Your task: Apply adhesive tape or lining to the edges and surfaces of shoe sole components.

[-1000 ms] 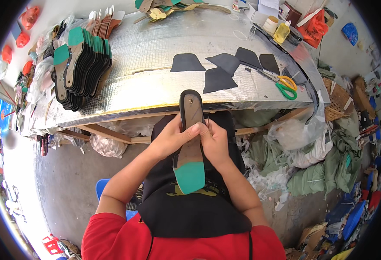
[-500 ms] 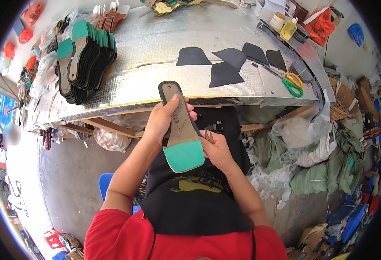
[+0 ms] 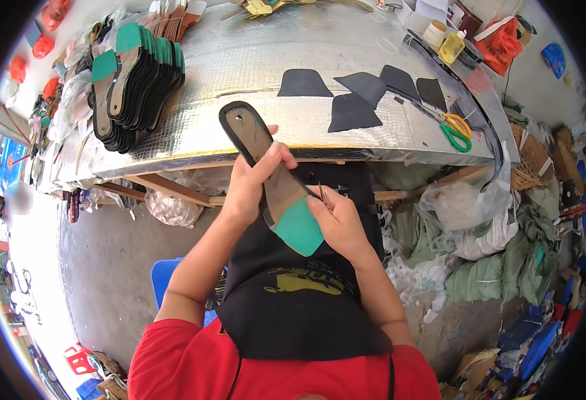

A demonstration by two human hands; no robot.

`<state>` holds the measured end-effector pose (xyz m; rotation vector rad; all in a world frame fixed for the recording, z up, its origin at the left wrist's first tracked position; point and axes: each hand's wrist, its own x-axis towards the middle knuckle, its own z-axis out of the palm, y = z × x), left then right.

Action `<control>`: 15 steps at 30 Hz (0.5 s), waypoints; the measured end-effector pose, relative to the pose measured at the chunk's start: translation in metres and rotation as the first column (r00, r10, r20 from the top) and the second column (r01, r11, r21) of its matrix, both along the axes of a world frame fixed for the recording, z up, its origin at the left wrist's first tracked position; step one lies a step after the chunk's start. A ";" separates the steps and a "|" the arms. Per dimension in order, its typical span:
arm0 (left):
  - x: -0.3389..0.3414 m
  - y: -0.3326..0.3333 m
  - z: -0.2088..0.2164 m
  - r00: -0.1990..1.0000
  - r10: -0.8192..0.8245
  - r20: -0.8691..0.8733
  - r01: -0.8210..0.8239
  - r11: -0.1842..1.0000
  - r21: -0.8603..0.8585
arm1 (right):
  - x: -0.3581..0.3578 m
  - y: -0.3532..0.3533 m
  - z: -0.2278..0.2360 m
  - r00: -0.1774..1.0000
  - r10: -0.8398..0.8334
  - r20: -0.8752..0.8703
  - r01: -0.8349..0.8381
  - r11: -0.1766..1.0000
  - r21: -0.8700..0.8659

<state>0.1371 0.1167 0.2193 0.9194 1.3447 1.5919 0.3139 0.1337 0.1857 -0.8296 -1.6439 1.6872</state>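
Observation:
My left hand (image 3: 250, 187) is closed round the middle of a shoe insole (image 3: 288, 190). The insole has a brown face, a black edge, a small round hole near one end and a green end, and it tilts with the green end toward me. On its right edge, beside the green part, my right hand (image 3: 342, 221) pinches the insole with the thumb on top. A small pointed metal tool (image 3: 325, 198) sticks up from the right hand's fingers; its lower part is hidden. Both hands are in front of the table's near edge, over my black apron (image 3: 286, 320).
Stacked green-ended insoles (image 3: 133, 87) stand on the left of the silver-covered table (image 3: 233, 77). Several dark cut pieces (image 3: 356, 113) lie to the right, with scissors (image 3: 454, 132) beside them. A yellow bottle (image 3: 452, 47) stands at the back right; plastic bags (image 3: 460, 200) hang below.
The insole has turned, its holed end swinging left and away and its green end to the right. My right thumb now lies on its edge; my left hand keeps its hold.

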 end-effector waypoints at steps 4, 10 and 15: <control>-0.009 -0.014 -0.002 0.943 -0.277 0.185 0.275 0.961 0.038 | -0.004 0.004 0.005 0.997 0.000 0.076 -0.002 1.000 0.031; -0.031 -0.037 0.001 0.968 -0.156 0.195 0.155 0.988 0.020 | -0.020 0.008 0.002 0.991 0.132 -0.013 -0.133 0.989 -0.066; -0.068 -0.050 0.014 0.646 0.036 0.762 0.009 0.998 -0.056 | -0.026 0.027 0.001 0.992 -0.069 -0.103 0.043 0.971 -0.235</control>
